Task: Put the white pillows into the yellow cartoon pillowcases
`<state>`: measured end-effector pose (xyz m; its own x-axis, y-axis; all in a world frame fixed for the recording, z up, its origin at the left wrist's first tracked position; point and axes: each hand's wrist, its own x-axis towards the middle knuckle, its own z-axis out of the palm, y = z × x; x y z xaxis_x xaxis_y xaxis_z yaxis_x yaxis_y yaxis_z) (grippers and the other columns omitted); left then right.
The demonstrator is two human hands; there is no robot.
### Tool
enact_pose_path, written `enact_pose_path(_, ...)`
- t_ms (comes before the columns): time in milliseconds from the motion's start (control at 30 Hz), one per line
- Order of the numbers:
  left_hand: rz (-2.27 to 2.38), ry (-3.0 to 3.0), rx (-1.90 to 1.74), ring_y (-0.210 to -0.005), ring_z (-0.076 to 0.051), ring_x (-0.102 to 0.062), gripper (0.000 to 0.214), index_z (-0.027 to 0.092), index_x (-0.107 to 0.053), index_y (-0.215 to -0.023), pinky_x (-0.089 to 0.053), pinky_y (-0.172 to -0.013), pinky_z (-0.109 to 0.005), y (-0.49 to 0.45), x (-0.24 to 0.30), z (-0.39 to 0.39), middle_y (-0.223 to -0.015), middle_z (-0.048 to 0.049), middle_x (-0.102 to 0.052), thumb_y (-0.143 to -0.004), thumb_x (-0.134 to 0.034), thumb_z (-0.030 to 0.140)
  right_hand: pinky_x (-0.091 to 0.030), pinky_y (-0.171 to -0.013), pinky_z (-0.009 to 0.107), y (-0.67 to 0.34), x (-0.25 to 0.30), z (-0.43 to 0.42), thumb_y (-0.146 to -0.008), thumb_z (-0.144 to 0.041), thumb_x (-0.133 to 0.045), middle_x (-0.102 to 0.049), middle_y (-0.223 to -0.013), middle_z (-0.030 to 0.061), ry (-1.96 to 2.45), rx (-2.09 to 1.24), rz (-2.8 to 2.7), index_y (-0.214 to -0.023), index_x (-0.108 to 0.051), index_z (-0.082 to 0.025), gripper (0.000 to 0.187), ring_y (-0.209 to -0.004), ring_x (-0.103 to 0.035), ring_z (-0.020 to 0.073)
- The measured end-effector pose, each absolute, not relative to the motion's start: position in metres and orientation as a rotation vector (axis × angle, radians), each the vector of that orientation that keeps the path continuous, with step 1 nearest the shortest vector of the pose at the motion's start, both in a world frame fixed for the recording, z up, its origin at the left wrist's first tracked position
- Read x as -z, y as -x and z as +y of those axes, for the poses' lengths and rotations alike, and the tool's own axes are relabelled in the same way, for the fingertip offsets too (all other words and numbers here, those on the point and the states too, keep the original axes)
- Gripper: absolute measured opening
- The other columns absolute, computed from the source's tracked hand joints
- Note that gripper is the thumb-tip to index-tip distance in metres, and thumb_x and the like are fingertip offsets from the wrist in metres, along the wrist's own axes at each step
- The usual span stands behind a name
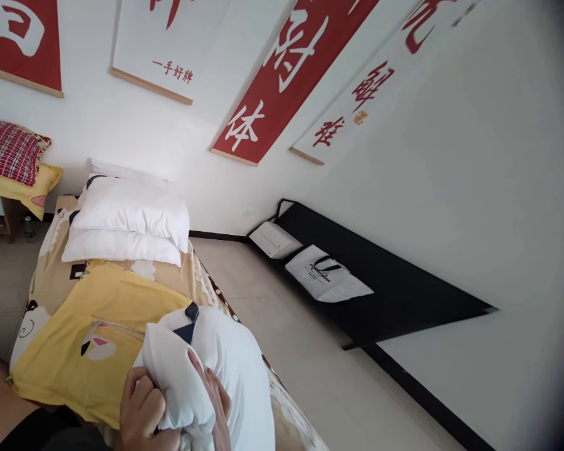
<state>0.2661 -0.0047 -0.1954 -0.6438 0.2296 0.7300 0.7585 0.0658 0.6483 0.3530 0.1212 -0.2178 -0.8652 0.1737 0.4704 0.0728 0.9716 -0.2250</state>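
At the bottom of the head view, my left hand [143,407] grips the edge of a white pillow [237,369] with curled fingers. My right hand [214,394] presses into the pillow's folds, its fingers fairly straight and partly hidden by the cloth. The pillow is bent between the two hands and has a dark blue trim [188,324] near its top. Under and left of it, a yellow pillowcase [126,294] with a cartoon face is spread flat on the bed [51,275], which has a patterned beige sheet.
Stacked white pillows [131,207] lie at the bed's far end. A yellow pillow [44,185] and a plaid one [16,150] rest at the left, above a bottle [29,230]. Right, a black cot [404,294] holds a white box [275,240] and a bag [329,279].
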Motion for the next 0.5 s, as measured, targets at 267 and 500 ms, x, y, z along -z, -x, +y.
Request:
enact_pose_path(267,-1.745,0.997,1.676,-0.087,-0.021,-0.050,0.018,0.017,-0.047,-0.054,-0.048,-0.073,-0.036,-0.258,0.180,0.001,-0.094,-0.0082,-0.052,-0.065,-0.053,0.004,-0.048,-0.080,0.046,-0.324,0.210,0.097,-0.094,-0.028,-0.038,-0.064,-0.090,0.0048,0.307,-0.528,-2.387,-0.133,-0.045,-0.033,0.040,-0.083,-0.063,0.0274)
enact_pose_path(500,-1.792,1.043,1.800,-0.070,-0.011,-0.051,0.020,0.016,-0.050,-0.056,-0.045,-0.058,-0.024,-0.240,0.179,-0.001,-0.083,-0.0044,-0.047,-0.073,-0.055,0.006,-0.043,-0.097,0.056,-0.311,0.217,0.098,-0.091,-0.020,-0.041,-0.058,-0.122,0.0143,0.226,-0.206,-2.522,-0.151,-0.024,-0.022,0.062,-0.116,-0.054,0.0348)
